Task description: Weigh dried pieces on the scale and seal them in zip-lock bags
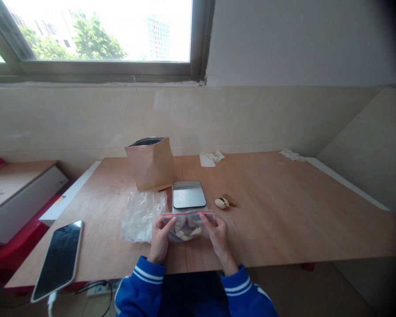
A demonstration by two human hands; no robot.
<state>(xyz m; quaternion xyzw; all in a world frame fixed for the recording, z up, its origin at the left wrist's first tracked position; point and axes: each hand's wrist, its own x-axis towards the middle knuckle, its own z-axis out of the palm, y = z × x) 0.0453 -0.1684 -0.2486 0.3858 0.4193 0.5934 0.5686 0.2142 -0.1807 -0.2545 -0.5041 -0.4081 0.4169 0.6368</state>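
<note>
A clear zip bag (188, 229) with a red seal line along its top is stretched between my two hands. Several pale brown pieces, perhaps nuts or dried slices, lie inside it. My left hand (160, 235) pinches the bag's upper left side, thumb on the front. At the upper right side, my right hand (218, 233) grips it the same way. Just behind the bag sits a small digital scale (189, 194) with a bare silver plate, its front partly hidden. Two brown and cream pieces (222, 203) lie right of the scale.
A brown kraft pouch (151, 165) stands open behind the scale's left. Empty clear plastic bags (140, 218) lie near my left hand. A phone (59, 255) with a plugged cable rests at the table's left front. White paper (207, 160) and crumpled tissue (216, 156) lie at the back.
</note>
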